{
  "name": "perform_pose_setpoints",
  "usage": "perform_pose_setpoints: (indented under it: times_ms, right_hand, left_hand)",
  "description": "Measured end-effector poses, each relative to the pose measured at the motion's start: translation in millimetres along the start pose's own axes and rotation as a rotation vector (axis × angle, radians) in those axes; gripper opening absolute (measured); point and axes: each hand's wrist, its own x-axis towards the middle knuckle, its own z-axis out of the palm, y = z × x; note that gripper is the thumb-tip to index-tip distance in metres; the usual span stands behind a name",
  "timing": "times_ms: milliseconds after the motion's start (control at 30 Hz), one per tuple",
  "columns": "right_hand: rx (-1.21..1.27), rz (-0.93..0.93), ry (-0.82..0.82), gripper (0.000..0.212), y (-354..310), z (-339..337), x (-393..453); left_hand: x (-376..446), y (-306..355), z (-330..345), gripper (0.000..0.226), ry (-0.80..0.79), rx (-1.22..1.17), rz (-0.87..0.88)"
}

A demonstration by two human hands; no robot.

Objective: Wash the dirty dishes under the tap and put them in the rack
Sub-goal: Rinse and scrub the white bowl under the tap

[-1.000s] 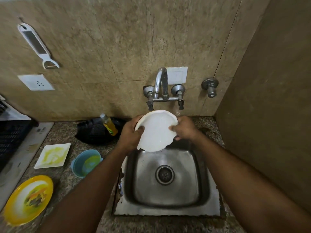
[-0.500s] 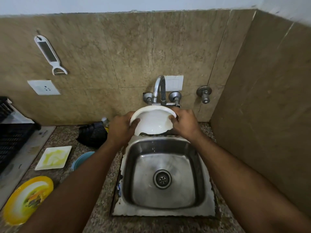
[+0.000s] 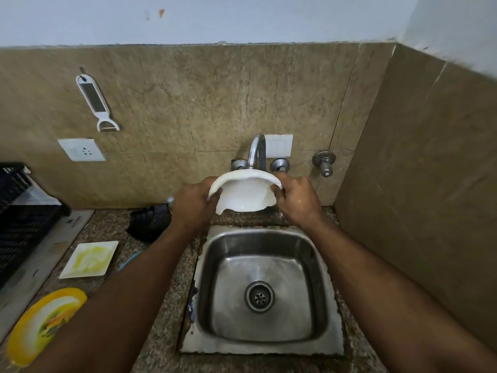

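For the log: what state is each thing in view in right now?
White plate: tilted under the tap, wet, held at both edges.
Left hand: grips plate.
Right hand: grips plate.
Square plate: dirty, flat on counter.
Yellow plate: dirty, on counter.
Sink: wet, holds no dishes.

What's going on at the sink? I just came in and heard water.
A person is washing a white plate under the tap, gripping its rim with the left hand and the right hand, tilted above the back edge of the steel sink. Water drips off it. Still dirty on the counter to the left: a square white plate and a yellow plate. The black rack sits at far left.
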Motion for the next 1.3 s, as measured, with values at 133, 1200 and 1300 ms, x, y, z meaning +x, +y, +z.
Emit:
perform_pose_setpoints:
  times_ms: [133,1200,1300]
  right_hand:
    - [-0.012,0.003,-0.002,0.035,0,0,2]
    - [-0.022,-0.035,0.021,0.045,10,14,3]
    - [-0.031,-0.051,0.03,0.043,12,15,2]
  left_hand:
    - [2,0,0,0.029,0.0,-0.023,-0.004]
    - [0,0,6,0.027,0.025,0.047,0.006]
    - [-1,-1,8,0.029,0.018,0.032,-0.013]
